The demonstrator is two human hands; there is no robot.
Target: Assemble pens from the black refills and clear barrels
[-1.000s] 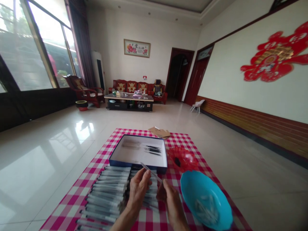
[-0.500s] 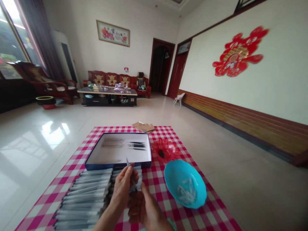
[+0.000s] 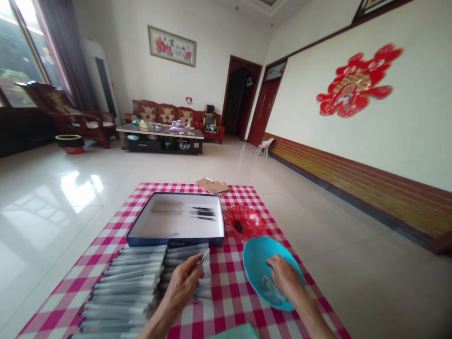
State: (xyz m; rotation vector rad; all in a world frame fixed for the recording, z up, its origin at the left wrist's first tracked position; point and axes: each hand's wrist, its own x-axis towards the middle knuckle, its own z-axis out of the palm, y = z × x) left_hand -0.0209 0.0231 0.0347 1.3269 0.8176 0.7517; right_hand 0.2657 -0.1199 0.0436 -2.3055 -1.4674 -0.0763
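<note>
"Well, what lies on the checked desk [image 3: 226, 306]?"

"One slim pale piece [image 3: 205, 255], tilted, pinched in the left hand's [image 3: 185, 279] grip, above the near end of the shorter row of grey pens [image 3: 175, 257]. One longer row [image 3: 123, 278], further left, dark ends leftward."

"And the right hand [image 3: 286, 277]?"

"Inside the blue bowl [image 3: 253, 259], at right, fingers bent downward; whether that grip pinches anything, I cannot tell. Small clear pieces [image 3: 269, 287] in the bowl, partly hidden by it."

"Remainder?"

"One shallow box [image 3: 165, 223], beyond the pens, black sticks [image 3: 203, 213] in its right half. One red flower-shaped dish [image 3: 251, 219], right of the box. Brown card [image 3: 216, 187], far edge."
</note>
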